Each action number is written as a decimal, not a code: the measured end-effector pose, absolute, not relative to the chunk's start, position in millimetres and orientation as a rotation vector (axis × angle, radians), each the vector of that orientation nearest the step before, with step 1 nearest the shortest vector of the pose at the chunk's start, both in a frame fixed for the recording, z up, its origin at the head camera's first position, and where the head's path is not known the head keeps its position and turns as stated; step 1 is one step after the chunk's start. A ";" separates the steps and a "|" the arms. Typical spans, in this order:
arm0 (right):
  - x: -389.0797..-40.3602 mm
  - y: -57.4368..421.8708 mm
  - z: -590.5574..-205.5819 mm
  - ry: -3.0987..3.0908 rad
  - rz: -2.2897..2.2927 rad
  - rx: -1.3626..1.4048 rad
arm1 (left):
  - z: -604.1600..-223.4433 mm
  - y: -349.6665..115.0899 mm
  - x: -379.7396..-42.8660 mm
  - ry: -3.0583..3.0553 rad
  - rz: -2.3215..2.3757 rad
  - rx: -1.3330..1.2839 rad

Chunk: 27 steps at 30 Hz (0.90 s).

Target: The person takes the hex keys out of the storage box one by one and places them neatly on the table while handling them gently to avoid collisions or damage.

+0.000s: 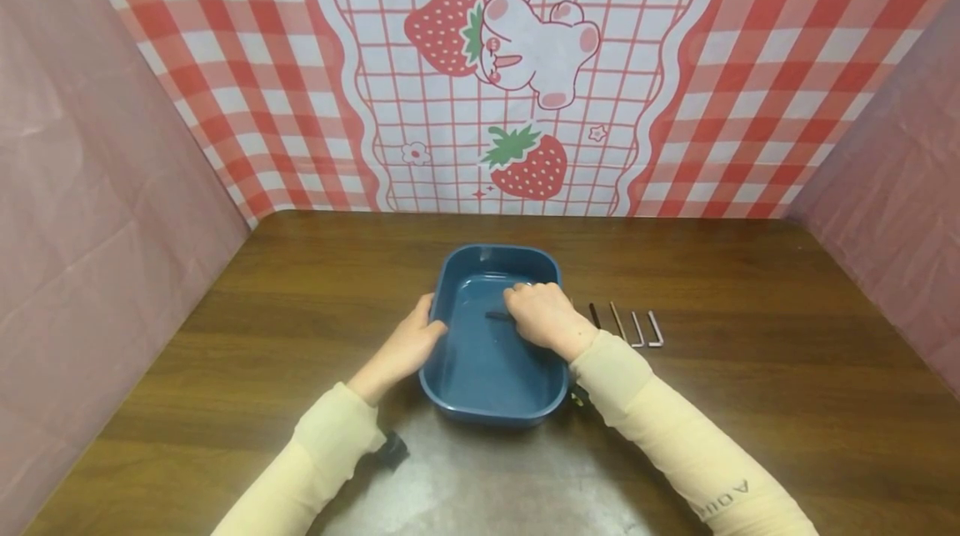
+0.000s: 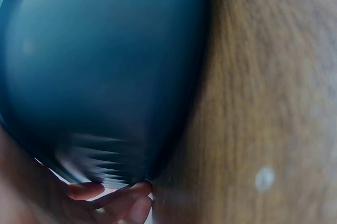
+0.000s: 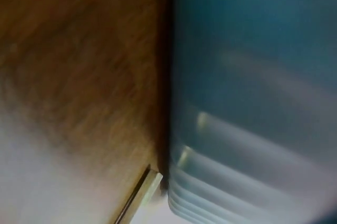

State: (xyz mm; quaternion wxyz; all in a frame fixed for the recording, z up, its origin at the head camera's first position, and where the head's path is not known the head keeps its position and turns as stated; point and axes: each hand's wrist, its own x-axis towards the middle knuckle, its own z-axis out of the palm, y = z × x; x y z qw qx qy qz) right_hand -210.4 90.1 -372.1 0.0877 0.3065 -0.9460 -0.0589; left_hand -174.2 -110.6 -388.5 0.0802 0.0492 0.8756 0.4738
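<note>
A deep blue rectangular basin (image 1: 495,378) stands on the wooden table in the head view. My left hand (image 1: 408,340) grips its left rim, thumb over the edge and fingers along the outer wall. Those fingers (image 2: 124,203) show against the ridged side of the basin (image 2: 105,66) in the left wrist view. Over the basin's right half, my right hand (image 1: 546,315) is curled with knuckles up. It holds a thin black hex key (image 1: 498,315), whose end sticks out to the left; the rest is hidden in the hand. The right wrist view shows the basin's outer wall (image 3: 253,77).
Right of the basin lie several hex keys: a black one (image 1: 595,315), a brass-coloured one (image 1: 617,321) and silver L-shaped ones (image 1: 656,328). A brass-coloured bar (image 3: 139,195) lies close to the basin's wall. A checked strawberry cloth (image 1: 525,102) hangs behind the table (image 1: 300,294).
</note>
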 end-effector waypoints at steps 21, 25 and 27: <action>-211.2 91.7 -367.8 -2.799 0.134 0.833 | -389.3 -111.5 -173.9 2.629 1.405 0.153; -209.5 92.5 -366.1 -2.765 0.162 0.826 | -388.8 -111.3 -174.0 2.630 1.404 0.152; -208.9 92.8 -364.8 -2.764 0.197 0.809 | -388.6 -111.2 -173.9 2.628 1.408 0.149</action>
